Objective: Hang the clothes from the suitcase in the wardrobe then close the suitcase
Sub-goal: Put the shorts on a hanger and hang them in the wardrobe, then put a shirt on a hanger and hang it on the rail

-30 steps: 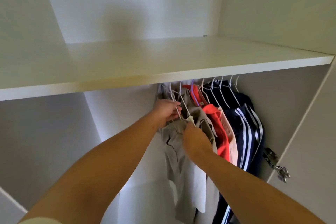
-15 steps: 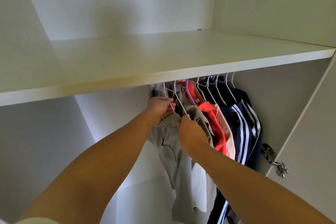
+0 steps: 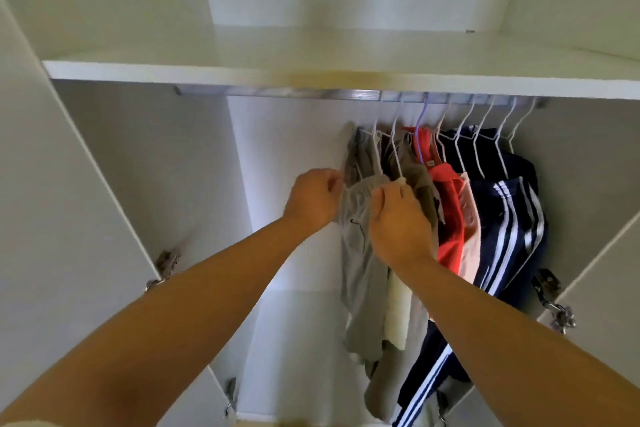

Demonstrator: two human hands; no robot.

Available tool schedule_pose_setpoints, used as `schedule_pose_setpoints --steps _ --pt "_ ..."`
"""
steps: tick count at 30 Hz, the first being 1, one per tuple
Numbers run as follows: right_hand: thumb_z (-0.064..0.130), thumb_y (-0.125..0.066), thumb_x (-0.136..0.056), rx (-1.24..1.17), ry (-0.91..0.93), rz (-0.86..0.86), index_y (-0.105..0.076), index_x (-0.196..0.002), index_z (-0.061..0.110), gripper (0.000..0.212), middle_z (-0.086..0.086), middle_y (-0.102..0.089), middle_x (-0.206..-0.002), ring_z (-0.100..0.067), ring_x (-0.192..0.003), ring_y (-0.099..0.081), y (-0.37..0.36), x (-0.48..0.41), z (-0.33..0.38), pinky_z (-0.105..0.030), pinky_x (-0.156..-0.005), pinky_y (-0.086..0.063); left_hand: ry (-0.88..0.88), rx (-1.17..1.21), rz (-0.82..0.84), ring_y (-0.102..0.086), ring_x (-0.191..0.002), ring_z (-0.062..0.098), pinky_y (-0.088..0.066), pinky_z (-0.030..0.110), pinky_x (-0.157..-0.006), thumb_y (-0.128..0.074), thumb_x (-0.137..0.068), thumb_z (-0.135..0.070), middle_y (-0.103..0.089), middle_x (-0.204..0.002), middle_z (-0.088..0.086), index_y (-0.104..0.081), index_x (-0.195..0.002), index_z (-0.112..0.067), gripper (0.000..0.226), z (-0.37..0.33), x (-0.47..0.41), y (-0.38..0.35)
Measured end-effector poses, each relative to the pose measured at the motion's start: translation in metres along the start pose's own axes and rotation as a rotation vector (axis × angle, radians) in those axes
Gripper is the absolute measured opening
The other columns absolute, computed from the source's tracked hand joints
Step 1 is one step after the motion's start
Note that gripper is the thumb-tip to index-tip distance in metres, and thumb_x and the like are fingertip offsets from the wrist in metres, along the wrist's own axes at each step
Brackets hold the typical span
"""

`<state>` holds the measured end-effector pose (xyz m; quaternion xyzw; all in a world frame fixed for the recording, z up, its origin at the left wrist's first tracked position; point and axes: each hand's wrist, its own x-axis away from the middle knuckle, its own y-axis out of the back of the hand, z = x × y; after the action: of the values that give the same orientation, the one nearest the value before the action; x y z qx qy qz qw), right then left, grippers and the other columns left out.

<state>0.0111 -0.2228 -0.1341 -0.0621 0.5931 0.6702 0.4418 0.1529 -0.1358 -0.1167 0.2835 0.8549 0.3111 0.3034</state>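
Observation:
Inside the white wardrobe, a grey pair of trousers point(image 3: 356, 274) hangs from a white wire hanger point(image 3: 375, 149) on the metal rail point(image 3: 277, 92). My left hand point(image 3: 313, 199) pinches the left end of its waistband. My right hand point(image 3: 400, 218) grips the waistband's right end at the hanger. To the right hang an olive garment point(image 3: 417, 177), a red one point(image 3: 450, 218), a pale pink one point(image 3: 469, 236) and a navy tracksuit with white stripes point(image 3: 509, 229). The suitcase is out of view.
A white shelf point(image 3: 242, 71) runs just above the rail. The left stretch of the rail carries no hangers. Both wardrobe doors stand open, with metal hinges at the left point(image 3: 166, 267) and right point(image 3: 550, 298) side walls.
The view has dropped and shifted, so the rail and left door now show. Both hands stay on the grey trousers' waistband, the left hand a little further left.

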Motion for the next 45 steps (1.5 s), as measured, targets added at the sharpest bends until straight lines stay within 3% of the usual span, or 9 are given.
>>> schedule_pose_setpoints --steps 3,8,13,22,26,29,34,37,45 --pt "0.031 -0.035 -0.106 -0.132 -0.009 0.064 -0.058 -0.107 0.009 0.031 -0.008 -0.060 -0.103 -0.027 -0.092 -0.058 -0.006 0.028 0.024 -0.042 -0.075 -0.052 -0.021 -0.047 -0.113 -0.064 -0.108 0.014 -0.042 0.016 -0.095 -0.049 -0.106 -0.025 -0.070 -0.120 -0.001 -0.069 -0.122 -0.016 0.027 0.015 0.070 0.036" --pt "0.032 -0.039 -0.107 -0.509 0.272 0.253 -0.055 -0.092 0.016 0.028 0.003 -0.055 -0.083 -0.018 -0.072 -0.055 -0.020 0.124 0.114 -0.034 -0.064 -0.051 0.035 -0.230 -0.326 -0.053 -0.088 0.003 -0.044 0.019 -0.084 -0.051 -0.104 -0.019 -0.070 -0.103 -0.003 -0.070 -0.111 -0.015 0.021 0.039 0.239 0.108" --pt "0.040 -0.031 -0.105 -0.623 0.593 0.532 -0.049 -0.087 0.022 0.031 0.004 -0.054 -0.075 -0.023 -0.066 -0.051 -0.005 0.218 0.226 -0.034 -0.057 -0.039 0.052 -0.487 -0.479 -0.062 -0.074 0.022 -0.051 0.032 -0.066 -0.049 -0.099 -0.012 -0.068 -0.086 0.003 -0.068 -0.099 -0.005 0.020 0.046 0.408 0.175" --pt "0.040 -0.026 -0.107 -0.715 1.317 0.712 -0.050 -0.097 0.021 0.033 0.006 -0.054 -0.068 -0.024 -0.054 -0.052 0.047 0.382 0.384 -0.033 -0.046 -0.041 0.911 -0.583 -0.727 -0.060 -0.070 0.026 -0.050 0.036 -0.058 -0.044 -0.101 -0.025 -0.066 -0.083 0.001 -0.064 -0.095 -0.016 0.023 0.078 0.677 0.237" --pt "0.038 -0.023 -0.108 -0.640 1.457 0.784 -0.049 -0.104 0.019 0.033 0.003 -0.056 -0.077 -0.022 -0.056 -0.046 0.052 0.443 0.443 -0.030 -0.045 -0.030 1.330 -0.467 -0.724 -0.060 -0.076 0.023 -0.049 0.033 -0.064 -0.041 -0.103 -0.027 -0.066 -0.086 0.002 -0.061 -0.091 -0.019 0.025 0.096 0.781 0.241" --pt "0.036 -0.022 -0.109 -0.567 1.560 0.861 -0.050 -0.106 0.017 0.034 -0.001 -0.062 -0.084 -0.025 -0.065 -0.056 0.051 0.488 0.483 -0.034 -0.051 -0.042 1.606 -0.415 -0.724 -0.062 -0.079 0.021 -0.056 0.035 -0.068 -0.037 -0.101 -0.027 -0.067 -0.091 0.000 -0.064 -0.097 -0.021 0.027 0.115 0.852 0.239" --pt "0.026 -0.028 -0.109 -0.429 1.682 1.025 -0.044 -0.098 0.018 0.021 -0.001 -0.057 -0.081 -0.023 -0.059 -0.051 0.024 0.561 0.550 -0.033 -0.050 -0.034 1.934 -0.237 -0.509 -0.065 -0.099 0.030 -0.055 0.035 -0.081 -0.044 -0.097 -0.012 -0.069 -0.106 0.009 -0.067 -0.110 -0.011 0.026 0.181 0.952 0.223" --pt "0.014 -0.032 -0.105 -0.297 1.709 1.170 -0.039 -0.096 0.019 0.012 0.002 -0.047 -0.076 -0.019 -0.057 -0.044 -0.005 0.606 0.590 -0.032 -0.048 -0.029 2.015 -0.113 -0.287 -0.064 -0.105 0.028 -0.046 0.029 -0.074 -0.044 -0.096 -0.008 -0.067 -0.112 0.008 -0.065 -0.111 -0.008 0.025 0.229 0.992 0.208" --pt "0.001 -0.041 -0.090 0.052 1.708 1.454 -0.043 -0.100 0.016 0.018 0.001 -0.041 -0.078 -0.022 -0.067 -0.048 -0.087 0.741 0.638 -0.036 -0.057 -0.042 2.096 0.182 -0.119 -0.058 -0.091 0.023 -0.046 0.030 -0.072 -0.049 -0.094 -0.017 -0.065 -0.115 0.007 -0.063 -0.121 -0.012 0.031 0.320 1.068 0.140"
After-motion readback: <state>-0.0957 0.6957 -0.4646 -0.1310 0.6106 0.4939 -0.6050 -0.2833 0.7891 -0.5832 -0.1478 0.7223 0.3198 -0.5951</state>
